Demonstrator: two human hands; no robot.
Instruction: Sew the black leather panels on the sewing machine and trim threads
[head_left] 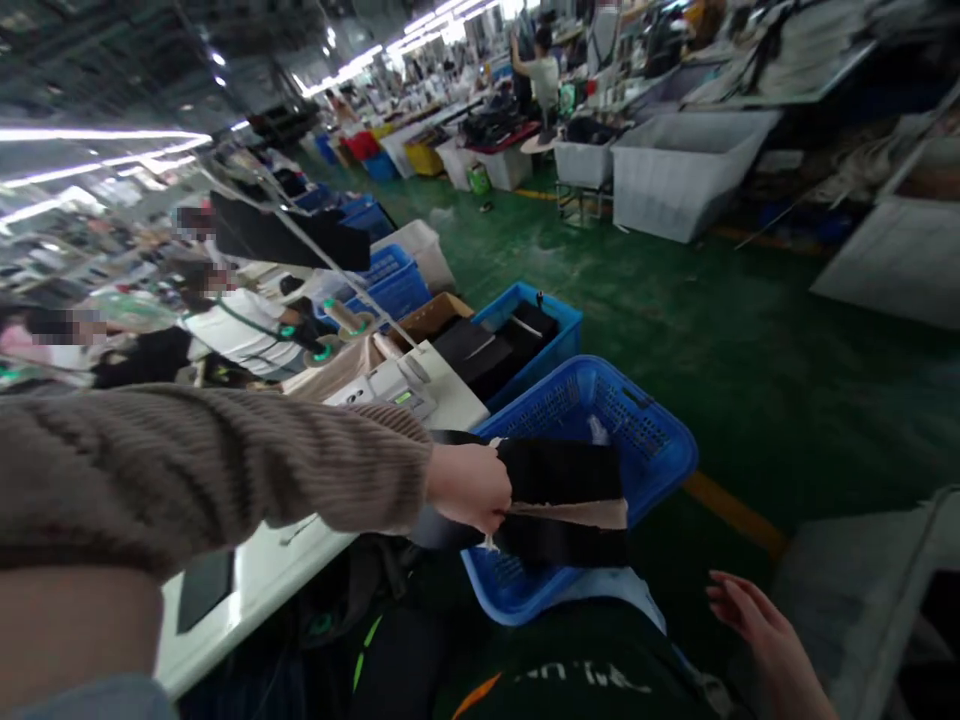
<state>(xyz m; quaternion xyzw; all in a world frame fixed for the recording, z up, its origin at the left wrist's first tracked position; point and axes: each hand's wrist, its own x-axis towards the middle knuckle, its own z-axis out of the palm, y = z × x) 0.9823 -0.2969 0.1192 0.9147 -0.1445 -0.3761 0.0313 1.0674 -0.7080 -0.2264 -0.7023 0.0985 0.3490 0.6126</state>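
Note:
My left hand, in a brown ribbed sleeve, reaches across and grips black fabric pieces by their near end. A beige strip shows along the middle of the fabric, and some pale threads hang at my fingers. The fabric extends over a blue plastic basket, hiding much of its inside; a small white scrap lies in it. At the lower right my right hand is held apart from the basket, fingers loosely extended, holding nothing.
A white sewing table with a machine stands at my left. Beyond the basket are a blue crate of black pieces and a cardboard box. A grey bin is at right. A person sits ahead-left.

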